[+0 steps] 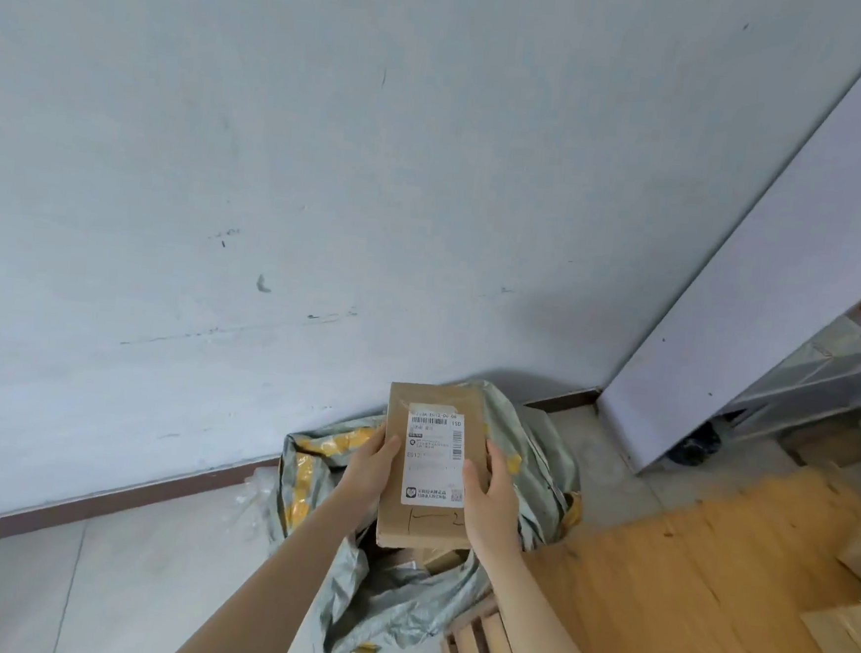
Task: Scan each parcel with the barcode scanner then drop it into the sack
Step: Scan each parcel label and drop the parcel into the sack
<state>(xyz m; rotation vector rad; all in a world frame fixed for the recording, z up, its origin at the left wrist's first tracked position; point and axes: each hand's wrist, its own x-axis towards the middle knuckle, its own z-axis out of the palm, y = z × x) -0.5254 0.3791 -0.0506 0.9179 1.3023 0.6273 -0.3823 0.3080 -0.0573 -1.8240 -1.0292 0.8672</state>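
Left hand (371,463) and right hand (490,496) grip opposite long edges of the flat brown cardboard parcel (431,460), label up, directly over the open grey-and-yellow woven sack (303,476). Boxes (438,559) already inside. No scanner visible, so scan status unknown; the drop looks like what's left for this one.

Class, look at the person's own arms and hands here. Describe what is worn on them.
Nothing is worn that shows. The left hand and right hand are gloveless, with no ring, watch or band visible. The left forearm and right forearm are bare to the frame's edge; no sleeve shows.
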